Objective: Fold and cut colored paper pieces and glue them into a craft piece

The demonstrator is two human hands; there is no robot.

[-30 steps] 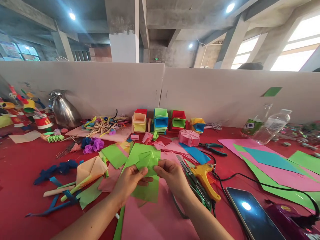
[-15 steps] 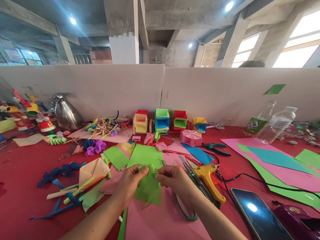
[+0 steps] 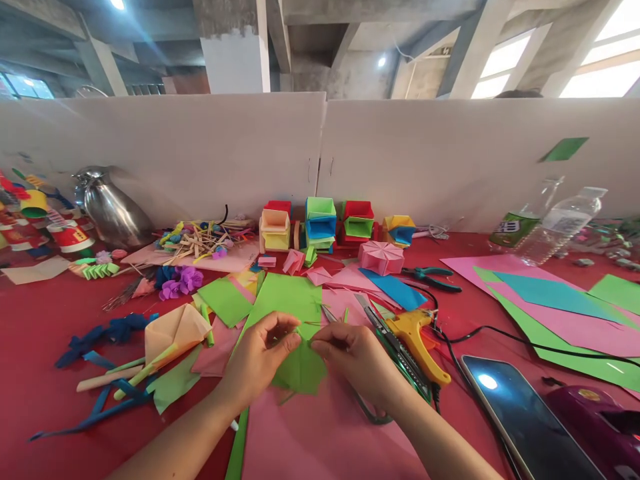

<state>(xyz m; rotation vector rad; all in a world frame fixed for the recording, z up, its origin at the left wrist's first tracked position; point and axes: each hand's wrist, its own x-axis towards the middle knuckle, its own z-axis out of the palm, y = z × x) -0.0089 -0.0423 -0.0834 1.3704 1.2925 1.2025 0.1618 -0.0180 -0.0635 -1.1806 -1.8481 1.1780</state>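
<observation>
My left hand [image 3: 267,350] is closed in a pinch, with a bit of green paper showing at its fingertips. Close by on the right, my right hand [image 3: 353,357] pinches too, its fingertips at the same green paper piece. Below and between the hands, creased green paper [image 3: 300,370] covers part of a large pink sheet [image 3: 320,433]; how it joins the pinched bit is hard to see. Behind the hands lies a larger green sheet [image 3: 285,293]. Green-handled scissors [image 3: 367,407] rest partly under my right hand, beside a utility knife [image 3: 395,347].
A yellow glue gun [image 3: 417,343] with its black cable, pliers [image 3: 433,279] and a phone [image 3: 520,413] lie at right. Folded paper boxes [image 3: 320,223] line the back by a white partition [image 3: 200,153]. A steel jug [image 3: 113,210] stands left; plastic bottles [image 3: 565,223] stand right.
My view has tilted down slightly. The upright green piece between my fingers has dropped from sight, and my left thumb and fingertips now pinch closer to its edge.
</observation>
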